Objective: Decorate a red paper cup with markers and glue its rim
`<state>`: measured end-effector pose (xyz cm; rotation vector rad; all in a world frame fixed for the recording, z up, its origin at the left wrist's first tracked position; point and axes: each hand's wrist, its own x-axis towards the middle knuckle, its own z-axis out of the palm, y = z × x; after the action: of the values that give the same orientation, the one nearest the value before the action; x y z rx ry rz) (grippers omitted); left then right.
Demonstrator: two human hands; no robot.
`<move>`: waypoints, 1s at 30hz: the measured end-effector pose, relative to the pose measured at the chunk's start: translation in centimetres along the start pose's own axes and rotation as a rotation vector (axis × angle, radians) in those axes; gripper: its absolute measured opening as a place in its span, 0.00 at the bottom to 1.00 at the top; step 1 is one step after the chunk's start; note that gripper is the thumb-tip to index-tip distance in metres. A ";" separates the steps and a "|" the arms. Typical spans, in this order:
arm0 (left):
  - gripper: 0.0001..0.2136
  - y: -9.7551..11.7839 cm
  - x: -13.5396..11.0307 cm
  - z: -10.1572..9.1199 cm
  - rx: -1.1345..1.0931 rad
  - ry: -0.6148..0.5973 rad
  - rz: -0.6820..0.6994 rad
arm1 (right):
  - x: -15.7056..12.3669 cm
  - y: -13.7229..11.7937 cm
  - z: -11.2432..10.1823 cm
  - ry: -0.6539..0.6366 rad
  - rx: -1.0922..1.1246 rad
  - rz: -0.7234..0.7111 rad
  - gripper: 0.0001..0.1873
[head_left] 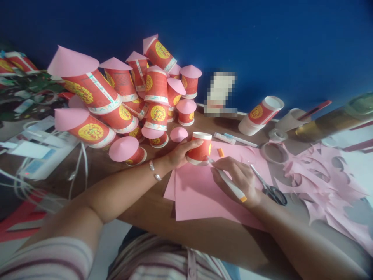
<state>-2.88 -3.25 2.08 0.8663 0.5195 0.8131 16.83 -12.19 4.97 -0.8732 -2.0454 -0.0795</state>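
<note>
My left hand [179, 152] is wrapped round a red paper cup [200, 149] that stands upside down on a sheet of pink paper [201, 194]. In my right hand [237, 177] I grip a white pen with an orange end [231, 186], its tip against the cup's rim on the paper. Both hands rest on the brown table [145, 202].
A pile of several red cups with pink cone lids [128, 101] sits at the back left. Scissors [269, 187], tape rolls [274, 149], another pen [233, 139], a lying stack of cups [260, 114] and pink paper scraps [323, 182] lie to the right.
</note>
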 end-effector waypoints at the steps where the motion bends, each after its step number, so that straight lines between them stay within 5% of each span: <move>1: 0.22 0.0 0.0 0.0 0.001 0.000 0.000 | 0.0 0.0 0.0 0.002 -0.004 -0.001 0.10; 30: 0.20 0.0 0.0 0.0 0.025 -0.026 0.031 | 0.1 -0.5 0.0 -0.040 0.038 -0.036 0.08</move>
<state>-2.85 -3.24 2.11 0.9082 0.4953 0.8240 16.48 -12.50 5.12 -0.8201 -2.0933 -0.0432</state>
